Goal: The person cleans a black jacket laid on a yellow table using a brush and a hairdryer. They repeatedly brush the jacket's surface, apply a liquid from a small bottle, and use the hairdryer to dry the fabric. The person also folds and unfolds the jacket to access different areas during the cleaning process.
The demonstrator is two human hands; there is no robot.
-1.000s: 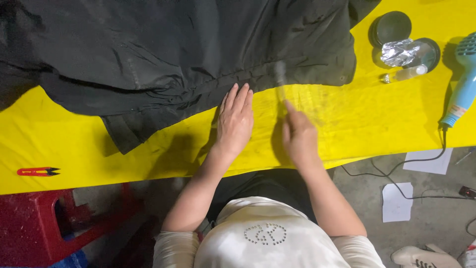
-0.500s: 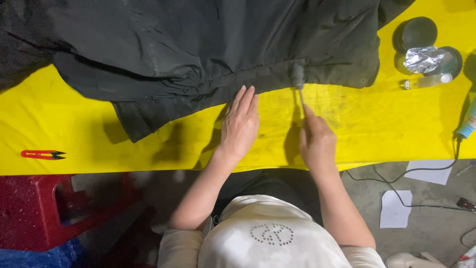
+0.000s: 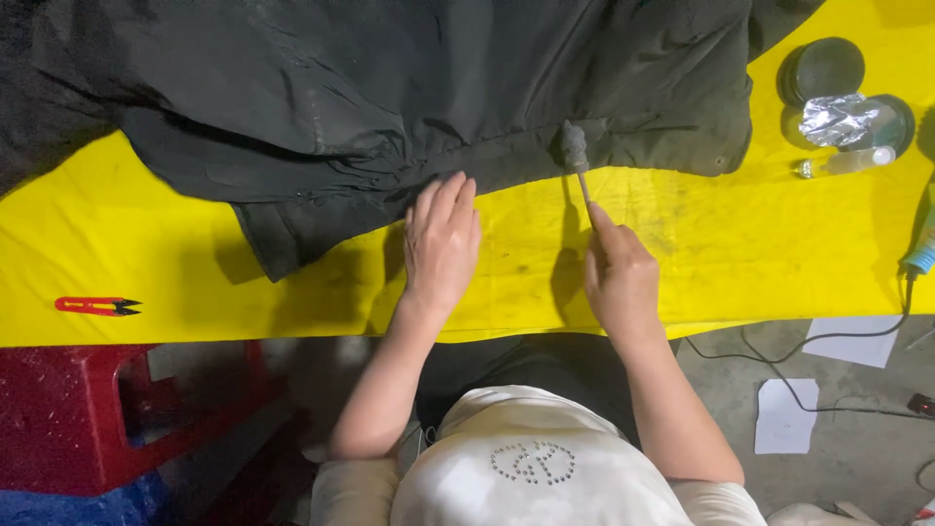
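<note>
Fingers of the left hand (image 3: 441, 244) lie flat, straight and close together, palm down on the yellow cloth-covered bench (image 3: 175, 282), their tips touching the lower hem of the dark, crumpled fabric garment (image 3: 390, 107); this hand grips nothing. Fingers of the right hand (image 3: 620, 278) are clenched around the thin stick handle of a small brush with a grey bristle head (image 3: 574, 148), the forefinger laid along the stick. The brush head rests on the garment's hem, just right of the left hand's fingertips.

One garment spreads over the far half of the bench, from the left edge almost to the right. One red thread snipper (image 3: 95, 306) lies on the yellow cloth near the left end, well apart from both hands. At the right end stand two round dark tins (image 3: 823, 66), one holding crumpled silver foil (image 3: 845, 119), with one small clear bottle (image 3: 849, 162) lying beside them. One blue-handled corded tool (image 3: 918, 255) sits at the right edge, its cable trailing to the grey concrete floor (image 3: 857, 458), where two white paper sheets (image 3: 787, 417) lie. One red plastic stool (image 3: 88, 414) stands under the bench at left.
</note>
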